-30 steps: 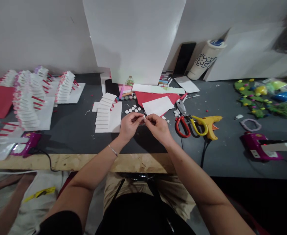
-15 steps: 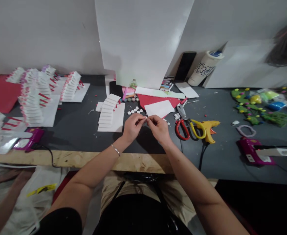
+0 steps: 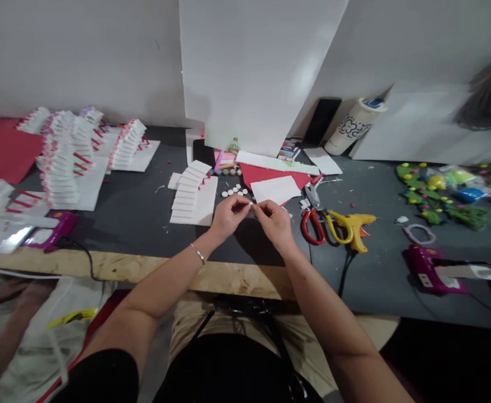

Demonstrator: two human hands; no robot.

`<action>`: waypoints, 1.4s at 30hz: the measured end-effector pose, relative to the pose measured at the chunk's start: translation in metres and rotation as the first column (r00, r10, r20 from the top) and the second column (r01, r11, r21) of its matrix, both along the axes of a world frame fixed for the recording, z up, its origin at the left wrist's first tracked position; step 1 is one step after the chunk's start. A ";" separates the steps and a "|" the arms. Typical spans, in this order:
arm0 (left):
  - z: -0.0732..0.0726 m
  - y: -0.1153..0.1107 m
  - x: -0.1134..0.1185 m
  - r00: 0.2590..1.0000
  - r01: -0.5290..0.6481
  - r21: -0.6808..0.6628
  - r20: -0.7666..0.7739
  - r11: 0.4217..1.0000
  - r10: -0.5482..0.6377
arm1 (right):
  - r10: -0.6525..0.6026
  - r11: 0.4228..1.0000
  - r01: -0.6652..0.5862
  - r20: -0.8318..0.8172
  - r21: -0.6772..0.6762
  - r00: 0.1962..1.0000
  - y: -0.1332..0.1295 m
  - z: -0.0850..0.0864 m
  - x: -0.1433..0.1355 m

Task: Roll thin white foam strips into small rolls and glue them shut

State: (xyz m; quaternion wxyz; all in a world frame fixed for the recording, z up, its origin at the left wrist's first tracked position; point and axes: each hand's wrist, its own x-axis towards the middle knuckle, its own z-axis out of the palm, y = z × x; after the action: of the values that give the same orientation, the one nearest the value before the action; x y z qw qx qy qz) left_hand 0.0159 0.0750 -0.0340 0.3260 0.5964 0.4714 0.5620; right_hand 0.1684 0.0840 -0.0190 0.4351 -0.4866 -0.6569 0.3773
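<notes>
My left hand [image 3: 230, 215] and my right hand [image 3: 274, 219] meet fingertip to fingertip over the grey table. Pinched between them is a tiny white piece [image 3: 251, 204], mostly covered by the fingers and too small to name. Just beyond the hands lie several small white discs [image 3: 235, 191] on the table. Left of them stands a small white staircase model [image 3: 185, 192] with red posts, on a white board [image 3: 206, 204]. A white sheet [image 3: 274, 190] rests on red card [image 3: 257, 174] behind my right hand.
Red-handled scissors [image 3: 312, 226], a yellow-handled tool [image 3: 340, 226] and a yellow glue gun [image 3: 359, 231] lie to the right. Purple power sockets [image 3: 428, 270] sit near the front edge. More staircase models [image 3: 58, 182] stand at left. Another person's hands [image 3: 36, 294] are at lower left.
The camera view has shifted slightly, so the table contents appear a little displaced. Both hands stay together in nearly the same pinch around the tiny white piece.
</notes>
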 end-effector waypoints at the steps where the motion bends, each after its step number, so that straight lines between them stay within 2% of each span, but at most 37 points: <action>1: -0.001 0.000 0.000 0.998 -0.029 0.041 -0.050 0.999 0.031 | 0.003 1.000 -0.003 0.001 -0.016 1.000 0.001 -0.001 0.000; 4: -0.002 0.000 0.001 0.975 -0.077 0.155 -0.194 0.985 0.107 | 0.033 0.999 -0.033 -0.016 -0.020 0.999 0.001 -0.002 0.000; 7: -0.001 -0.001 0.002 0.929 -0.075 0.261 -0.332 0.962 0.162 | 0.047 0.999 -0.047 -0.028 0.004 0.999 -0.001 -0.001 0.000; 11: -0.001 -0.005 0.003 0.900 -0.037 0.302 -0.404 0.953 0.163 | 0.002 1.000 -0.002 -0.009 0.019 1.000 -0.002 0.001 0.000; 14: -0.001 -0.005 0.003 0.935 -0.028 0.243 -0.337 0.970 0.112 | -0.007 1.000 0.008 -0.016 0.018 1.000 -0.003 0.001 0.002; 17: -0.004 -0.001 0.003 0.991 -0.014 0.122 -0.133 0.992 0.031 | 0.020 0.998 -0.020 -0.004 0.051 1.000 -0.002 0.000 0.004; 20: -0.006 0.003 0.002 0.994 0.088 -0.023 0.068 0.996 -0.086 | 0.055 0.994 -0.056 0.020 0.094 0.998 0.000 -0.002 0.006; 23: -0.006 0.004 0.001 0.988 0.137 -0.088 0.087 0.987 -0.129 | 0.066 0.991 -0.070 0.045 0.112 0.997 0.001 -0.003 0.008; 28: -0.004 0.003 0.001 0.996 -0.017 0.007 -0.092 1.000 0.018 | -0.007 0.998 0.004 0.040 0.058 0.999 0.002 -0.005 0.007; 32: -0.006 0.005 0.004 0.987 -0.103 0.048 -0.121 0.994 0.108 | 0.020 1.000 -0.021 0.054 0.015 0.998 0.002 -0.004 0.006; 37: -0.006 0.002 0.007 0.979 -0.138 0.053 -0.144 0.989 0.144 | 0.059 0.994 -0.066 0.076 0.084 0.995 0.001 -0.003 0.006; 42: -0.006 -0.001 0.010 0.946 -0.163 0.119 -0.263 0.979 0.190 | 0.027 0.997 -0.034 0.099 0.063 0.995 0.000 -0.003 0.004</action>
State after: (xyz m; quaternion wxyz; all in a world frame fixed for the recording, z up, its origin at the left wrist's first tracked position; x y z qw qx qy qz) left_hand 0.0261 0.0736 -0.0403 0.1773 0.6385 0.5359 0.5232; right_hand 0.1725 0.0844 -0.0216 0.4121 -0.4801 -0.6966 0.3382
